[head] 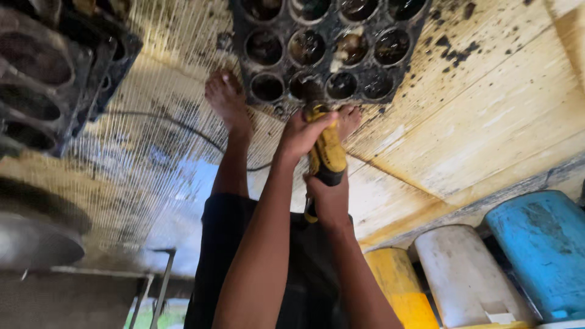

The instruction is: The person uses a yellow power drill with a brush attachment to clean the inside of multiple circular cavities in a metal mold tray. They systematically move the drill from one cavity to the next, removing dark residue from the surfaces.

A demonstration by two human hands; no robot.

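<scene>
Yellow power drill (pixel 326 152) gripped in both hands, long axis running near-vertical in frame, nose pointing up-frame into black round-holed tray (pixel 323 49). Left hand (pixel 303 131) fingers wrapped tight round upper body. Right hand (pixel 329 198) fingers closed on dark grip below. Bare feet either side of tray's near edge, on stained wooden floor (pixel 487 116). Yellow, white, blue jerrycans lower right.

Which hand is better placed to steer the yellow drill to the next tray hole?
Probably the left hand: it grips the drill at its front end, beside the black tray. The right hand holds the handle farther back.
</scene>
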